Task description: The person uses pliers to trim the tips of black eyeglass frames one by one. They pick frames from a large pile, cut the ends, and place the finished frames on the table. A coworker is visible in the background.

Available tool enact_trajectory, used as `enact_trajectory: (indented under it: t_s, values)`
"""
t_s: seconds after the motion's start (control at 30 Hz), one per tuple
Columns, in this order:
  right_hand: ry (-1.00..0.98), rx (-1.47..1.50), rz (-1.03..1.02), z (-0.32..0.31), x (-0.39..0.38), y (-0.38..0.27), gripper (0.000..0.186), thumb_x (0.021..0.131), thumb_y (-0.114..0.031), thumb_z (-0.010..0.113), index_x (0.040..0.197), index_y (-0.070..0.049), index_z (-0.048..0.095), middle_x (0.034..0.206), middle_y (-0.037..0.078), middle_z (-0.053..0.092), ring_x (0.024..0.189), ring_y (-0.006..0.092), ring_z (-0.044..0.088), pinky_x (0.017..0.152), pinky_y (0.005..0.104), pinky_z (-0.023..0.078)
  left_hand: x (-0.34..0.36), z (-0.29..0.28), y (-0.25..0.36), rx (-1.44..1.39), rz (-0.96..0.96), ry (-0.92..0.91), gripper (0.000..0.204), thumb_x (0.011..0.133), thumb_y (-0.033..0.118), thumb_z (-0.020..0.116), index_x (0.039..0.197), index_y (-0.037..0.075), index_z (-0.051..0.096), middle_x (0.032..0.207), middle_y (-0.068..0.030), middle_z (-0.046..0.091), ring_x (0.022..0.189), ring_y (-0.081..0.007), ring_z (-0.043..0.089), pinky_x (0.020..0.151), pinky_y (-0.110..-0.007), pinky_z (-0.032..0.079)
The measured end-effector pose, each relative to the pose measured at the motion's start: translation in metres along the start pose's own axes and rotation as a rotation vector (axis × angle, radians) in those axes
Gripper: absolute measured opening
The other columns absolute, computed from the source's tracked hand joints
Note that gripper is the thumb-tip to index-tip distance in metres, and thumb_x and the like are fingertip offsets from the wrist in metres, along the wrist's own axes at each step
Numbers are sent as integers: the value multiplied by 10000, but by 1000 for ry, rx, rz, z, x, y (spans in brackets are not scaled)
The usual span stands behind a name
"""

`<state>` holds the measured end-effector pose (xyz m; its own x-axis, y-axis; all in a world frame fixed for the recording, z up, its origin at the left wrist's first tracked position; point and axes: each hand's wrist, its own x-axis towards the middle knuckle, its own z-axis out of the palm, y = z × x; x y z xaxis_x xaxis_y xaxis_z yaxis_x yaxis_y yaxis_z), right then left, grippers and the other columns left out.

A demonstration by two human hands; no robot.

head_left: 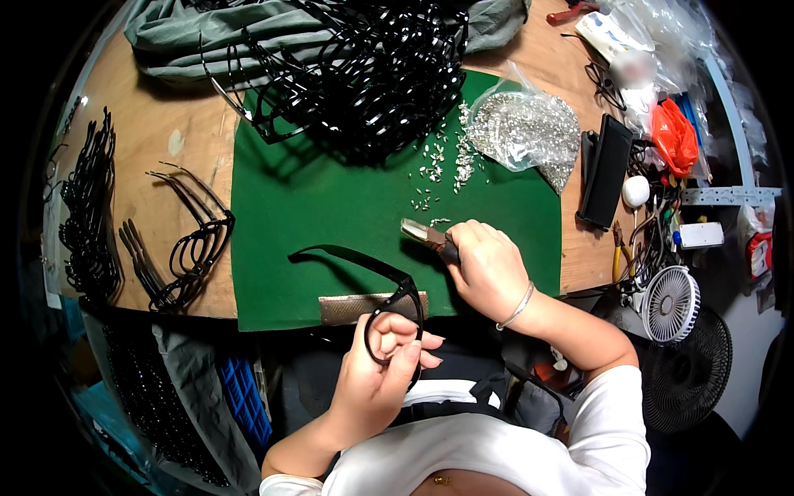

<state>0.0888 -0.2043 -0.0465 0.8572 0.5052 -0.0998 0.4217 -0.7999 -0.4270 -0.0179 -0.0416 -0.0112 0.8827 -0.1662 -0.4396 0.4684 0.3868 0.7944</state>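
Closed round a black eyeglass frame (407,291), my left hand (376,380) holds it over the mat's front edge, one temple stretching out to the left. My right hand (490,269) grips a pair of pliers (426,235), its metal jaws pointing left over the green mat (331,207). Small silvery metal pieces (465,161) lie scattered beyond the pliers, a few right by the jaws. Beneath the eyeglass frame, a textured metal block (341,309) sits at the mat's front edge.
A big heap of black eyeglass frames (372,83) covers the far mat. Beside it lies a clear bag (525,132) of silvery pieces. More frames (194,248) stand in rows at left. A black phone-like device (605,174), cables and a small white fan (670,304) line the right.
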Motion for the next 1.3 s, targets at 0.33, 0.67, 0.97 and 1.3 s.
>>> enact_trajectory:
  t_s: [0.33, 0.67, 0.97, 1.3]
  values:
    - [-39, 898, 102, -34, -14, -27, 121, 788, -111, 578, 801, -6, 519, 651, 67, 515, 589, 107, 485, 549, 251, 408, 3, 14, -15, 107, 268, 19, 486, 787, -102, 470, 1219, -62, 252, 1064, -197, 516, 817, -162, 592, 743, -260, 483]
    - [-409, 1510, 412, -44, -8, -41, 179, 799, -163, 606, 841, -27, 498, 677, 7, 519, 606, 54, 488, 549, 192, 400, -1, 17, -10, 102, 260, -1, 498, 783, -118, 451, 1220, -13, 236, 1036, -195, 499, 820, -169, 583, 754, -271, 486]
    - [-619, 1567, 450, -52, -8, -45, 237, 792, -268, 612, 869, -80, 490, 643, -38, 490, 492, 16, 391, 397, 158, 271, -13, 4, 23, -316, -18, -231, 536, 801, -92, 462, 1255, 36, 209, 1029, -174, 502, 791, -159, 583, 726, -283, 487]
    - [-535, 1438, 357, -60, -4, -53, 173, 820, -193, 579, 838, -48, 488, 694, -13, 499, 554, 41, 443, 478, 173, 347, -15, 5, 21, -178, 33, -150, 510, 795, -98, 464, 1235, 25, 236, 1001, -156, 510, 774, -136, 573, 721, -253, 476]
